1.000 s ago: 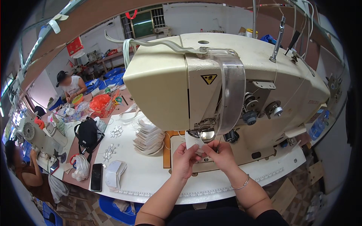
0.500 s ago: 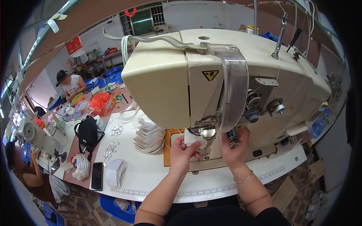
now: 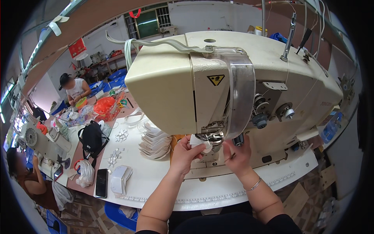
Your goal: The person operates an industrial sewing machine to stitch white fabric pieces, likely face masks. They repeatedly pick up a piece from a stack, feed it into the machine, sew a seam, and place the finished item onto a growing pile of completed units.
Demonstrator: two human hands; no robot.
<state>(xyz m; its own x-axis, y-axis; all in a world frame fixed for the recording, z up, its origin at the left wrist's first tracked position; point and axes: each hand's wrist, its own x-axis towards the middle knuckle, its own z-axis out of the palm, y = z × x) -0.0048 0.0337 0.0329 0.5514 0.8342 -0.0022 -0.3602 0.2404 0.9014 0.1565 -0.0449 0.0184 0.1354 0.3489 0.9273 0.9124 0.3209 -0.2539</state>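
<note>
A cream sewing machine (image 3: 161, 84) stands in front of me on a white table. At its needle area, my left hand (image 3: 183, 156) pinches a small white fabric piece (image 3: 195, 141) between thumb and fingers. The piece's far edge lies by the metal presser parts. Just right of the needle, my right hand (image 3: 241, 158) has its fingers bent together, slightly blurred. A thin dark tip shows at them, too small to name. Left of my left hand lies a pile of white fabric pieces (image 3: 155, 142).
Further left are a smaller white stack (image 3: 121, 180), small whitish bits (image 3: 115, 156), a phone (image 3: 101, 183) and a black bag (image 3: 91, 140). A blue tub (image 3: 119, 216) sits below the table edge. Two people work at other tables on the left.
My right hand has shifted left and toward me, away from the dark machine part, closer to the needle. My left hand has moved slightly left, still pinching the white fabric piece.
</note>
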